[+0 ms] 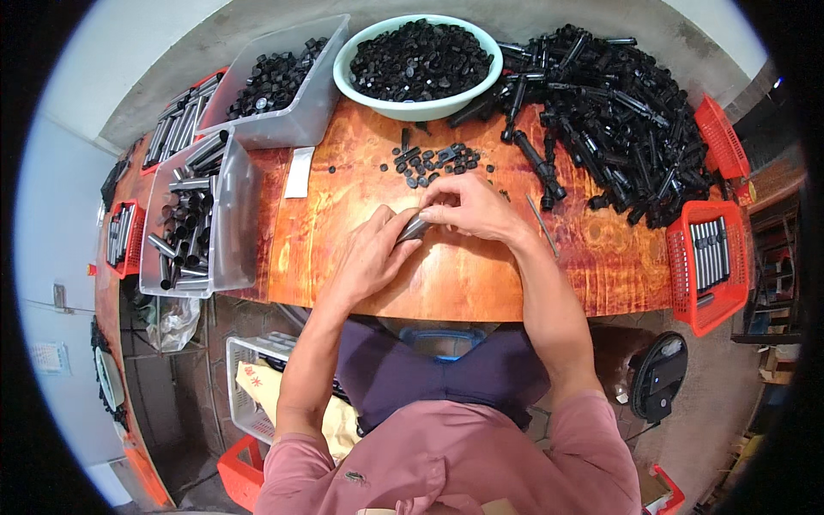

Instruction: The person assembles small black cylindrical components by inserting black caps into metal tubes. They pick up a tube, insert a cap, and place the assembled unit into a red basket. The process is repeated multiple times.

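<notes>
Over the middle of the wooden table [463,283], my left hand [375,249] is wrapped round a short metal tube [415,228]. The tube is shiny grey and tilted, its upper end pointing toward my right hand [468,206]. My right fingers pinch at that end; whether a small part sits between them is hidden. Just beyond my hands lie several loose black caps [421,163] and small black pieces. A thin metal rod [542,225] rests on the table to the right of my right hand.
A pale green basin [418,110] heaped with black caps stands at the back. Clear plastic bins [236,223] of tubes and caps line the left. A large pile of black tubular assemblies [614,120] covers the back right. A red basket [730,296] with tubes sits at the right edge.
</notes>
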Action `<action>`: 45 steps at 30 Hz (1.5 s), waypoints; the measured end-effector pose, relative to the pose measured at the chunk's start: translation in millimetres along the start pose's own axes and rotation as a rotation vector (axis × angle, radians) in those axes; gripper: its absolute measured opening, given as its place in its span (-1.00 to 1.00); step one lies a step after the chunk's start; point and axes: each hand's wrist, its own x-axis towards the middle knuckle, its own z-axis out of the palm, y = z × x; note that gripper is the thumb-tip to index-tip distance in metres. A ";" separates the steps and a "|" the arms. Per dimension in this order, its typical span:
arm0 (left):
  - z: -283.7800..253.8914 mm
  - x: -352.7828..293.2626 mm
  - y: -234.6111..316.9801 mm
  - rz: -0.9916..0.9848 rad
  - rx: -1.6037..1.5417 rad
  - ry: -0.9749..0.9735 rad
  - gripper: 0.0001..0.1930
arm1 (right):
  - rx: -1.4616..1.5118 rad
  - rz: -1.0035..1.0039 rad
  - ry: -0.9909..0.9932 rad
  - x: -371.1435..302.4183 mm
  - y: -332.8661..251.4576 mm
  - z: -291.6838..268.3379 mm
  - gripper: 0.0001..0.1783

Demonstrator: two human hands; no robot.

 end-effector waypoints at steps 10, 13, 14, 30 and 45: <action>12.4 -27.4 0.3 0.027 0.191 0.090 -0.58 | -0.146 -0.085 -0.150 3.7 16.5 16.7 -0.76; 13.4 -25.6 2.6 0.048 0.191 0.093 -0.59 | -0.144 -0.101 -0.157 4.3 20.8 14.1 -0.76; 13.4 -25.7 2.2 0.049 0.183 0.085 -0.59 | -0.151 -0.087 -0.164 3.9 20.2 14.1 -0.77; 7.0 -20.2 5.3 0.016 0.156 -0.055 -0.73 | -0.508 -0.030 0.102 32.9 19.3 47.0 -0.75; 22.6 -27.3 -3.4 0.093 0.098 0.084 -0.74 | -0.584 -0.239 0.341 37.8 31.9 83.6 -0.74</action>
